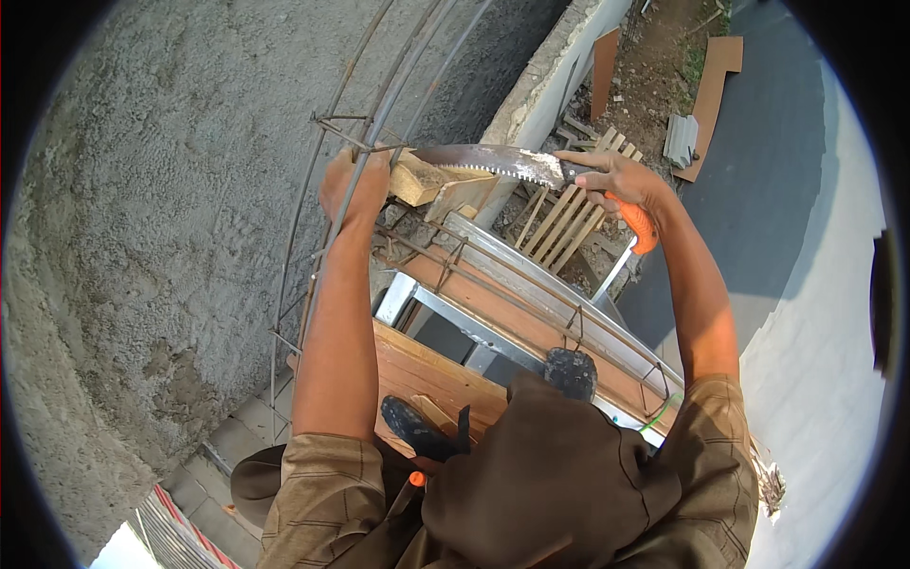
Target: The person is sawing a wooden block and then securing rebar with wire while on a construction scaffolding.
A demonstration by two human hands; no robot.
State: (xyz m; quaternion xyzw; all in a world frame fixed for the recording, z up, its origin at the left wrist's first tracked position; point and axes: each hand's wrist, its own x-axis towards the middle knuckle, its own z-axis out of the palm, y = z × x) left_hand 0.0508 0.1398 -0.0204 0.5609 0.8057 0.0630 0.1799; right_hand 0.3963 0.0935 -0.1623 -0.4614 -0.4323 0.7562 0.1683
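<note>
The saw (483,159) is held out ahead of the person, its toothed blade running along the far side of a short piece of wood (414,182). The right hand (621,182) has its fingers clamped on the orange-handled grip, one pointing toward the blade. The left hand (355,185) is at the wood's left end, among upright metal rods (382,106); with those crossing it, I cannot tell whether its fingers are clamped on the wood.

Below is a metal frame (479,327) between a reddish board (512,299) and a broad plank (445,370). One dark shoe (569,373) shows by the board, another (417,429) on the plank. A rough grey wall (190,209) fills the left. Beyond the saw, a slatted pallet (561,226) lies near bare soil (654,71), with smooth dark grey paving (758,171) to the right.
</note>
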